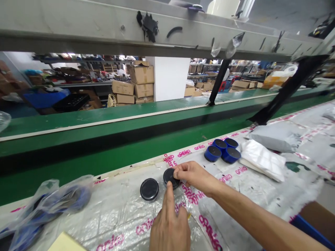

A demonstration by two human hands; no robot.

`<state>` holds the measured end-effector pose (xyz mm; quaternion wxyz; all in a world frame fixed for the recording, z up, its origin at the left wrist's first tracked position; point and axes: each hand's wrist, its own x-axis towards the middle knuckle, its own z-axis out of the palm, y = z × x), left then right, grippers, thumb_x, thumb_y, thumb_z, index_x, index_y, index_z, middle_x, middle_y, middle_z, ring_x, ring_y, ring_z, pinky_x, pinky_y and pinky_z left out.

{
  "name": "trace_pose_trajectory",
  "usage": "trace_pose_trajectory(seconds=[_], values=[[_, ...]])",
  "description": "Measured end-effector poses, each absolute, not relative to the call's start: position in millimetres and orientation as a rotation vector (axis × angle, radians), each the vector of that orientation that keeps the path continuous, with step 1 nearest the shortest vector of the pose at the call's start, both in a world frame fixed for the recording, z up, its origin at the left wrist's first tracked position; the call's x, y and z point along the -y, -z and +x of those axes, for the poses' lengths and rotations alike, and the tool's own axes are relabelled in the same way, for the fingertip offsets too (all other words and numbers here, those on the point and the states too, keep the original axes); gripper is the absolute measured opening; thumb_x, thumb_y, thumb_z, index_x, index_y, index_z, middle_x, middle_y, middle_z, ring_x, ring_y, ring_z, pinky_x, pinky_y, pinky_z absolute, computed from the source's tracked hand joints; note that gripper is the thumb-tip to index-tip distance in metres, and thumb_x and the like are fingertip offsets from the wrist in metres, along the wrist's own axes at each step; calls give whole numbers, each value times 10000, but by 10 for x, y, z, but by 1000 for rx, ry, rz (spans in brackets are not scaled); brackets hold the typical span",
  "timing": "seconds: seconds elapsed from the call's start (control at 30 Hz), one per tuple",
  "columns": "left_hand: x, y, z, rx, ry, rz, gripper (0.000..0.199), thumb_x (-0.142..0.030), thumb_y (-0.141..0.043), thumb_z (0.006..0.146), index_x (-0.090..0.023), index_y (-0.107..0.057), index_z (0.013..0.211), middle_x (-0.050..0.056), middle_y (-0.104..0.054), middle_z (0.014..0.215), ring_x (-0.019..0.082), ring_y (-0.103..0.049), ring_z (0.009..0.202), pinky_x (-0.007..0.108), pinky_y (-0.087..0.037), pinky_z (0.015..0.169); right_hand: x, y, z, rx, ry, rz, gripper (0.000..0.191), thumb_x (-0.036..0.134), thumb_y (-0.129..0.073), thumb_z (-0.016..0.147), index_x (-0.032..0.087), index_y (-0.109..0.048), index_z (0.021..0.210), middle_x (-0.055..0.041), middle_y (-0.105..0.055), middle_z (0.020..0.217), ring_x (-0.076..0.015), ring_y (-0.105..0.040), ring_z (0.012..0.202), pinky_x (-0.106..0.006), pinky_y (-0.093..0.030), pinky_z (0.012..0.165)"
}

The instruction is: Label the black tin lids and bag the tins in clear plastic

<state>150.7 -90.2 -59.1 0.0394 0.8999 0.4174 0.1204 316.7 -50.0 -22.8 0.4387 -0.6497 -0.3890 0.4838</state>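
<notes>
Between the hands (169, 228) (194, 175), a round black lid (170, 177)

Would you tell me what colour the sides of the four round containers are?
The round containers are bright blue at the sides, best seen in the head view.

Four round containers (220, 144) sit behind two others (149, 189) on the plastic-sheeted bench (117, 212).

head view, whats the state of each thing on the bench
right hand, fingers pinching a black round disc
left hand, index finger touching that disc
second black disc, lying apart, untouched
four blue cylinders, black tops up, clustered
grey mailer bag, lying flat
clear plastic bag, crumpled, blue items inside
</notes>
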Motion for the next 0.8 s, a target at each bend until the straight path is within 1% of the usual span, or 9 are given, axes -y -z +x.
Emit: trace_pose_trajectory(seconds=[0.03,0.17,0.3,0.37,0.53,0.67,0.73,0.8], values=[[898,587,1502,-1267,-369,2764,204,-40,-578,855,-196,-694,790,121,-370,1572,271,-719,1039,376,-638,783,498,225,3166,971,-1204,-1610,117,271,-622,647,170,-609,590,32,-513,534,-99,-381,521,-222,-273,491],[886,586,1494,-1236,-378,2788,227,-29,-552,864,-201,-690,812,139,-380,1567,283,-653,1183,371,-638,786,492,228,3174,983,-1222,-1595,101,254,-589,627,166,-599,579,44,-478,523,-90,-337,508,-226,-244,485],[884,591,1501,-1240,-349,2796,229,-21,-558,855,-206,-685,811,132,-392,1565,281,-637,1210,367,-636,783,487,260,3180,993,-1213,-1578,102,249,-585,626,163,-583,572,59,-436,495,-85,-300,491,-234,-205,479],[885,587,1506,-1244,-336,2795,229,-22,-561,853,-207,-688,811,135,-396,1564,282,-633,1215,373,-633,784,485,279,3179,998,-1200,-1569,101,243,-588,629,163,-581,569,59,-437,492,-86,-305,492,-237,-202,482],[885,548,1510,-1248,-303,2757,223,-35,-568,866,-207,-701,814,130,-360,1582,283,-683,1126,379,-629,772,484,325,3168,998,-1173,-1543,94,236,-588,628,166,-589,566,51,-451,508,-92,-326,509,-240,-220,497],[886,508,1516,-1255,-235,2753,208,-24,-609,829,-206,-707,847,128,-307,1599,285,-726,1005,390,-635,746,487,347,3154,967,-1173,-1527,111,270,-580,616,166,-586,575,43,-457,540,-97,-327,527,-250,-220,510],[893,513,1520,-1281,-206,2768,194,-24,-626,815,-202,-701,832,127,-317,1591,284,-743,931,396,-639,706,498,352,3147,946,-1184,-1528,129,292,-577,618,167,-584,588,42,-452,543,-98,-321,527,-253,-211,509],[906,550,1522,-1294,-229,2797,191,-29,-623,819,-206,-692,806,125,-362,1566,290,-741,950,377,-639,671,516,355,3140,932,-1189,-1526,143,308,-578,623,167,-582,600,39,-457,553,-100,-324,533,-252,-216,516]])
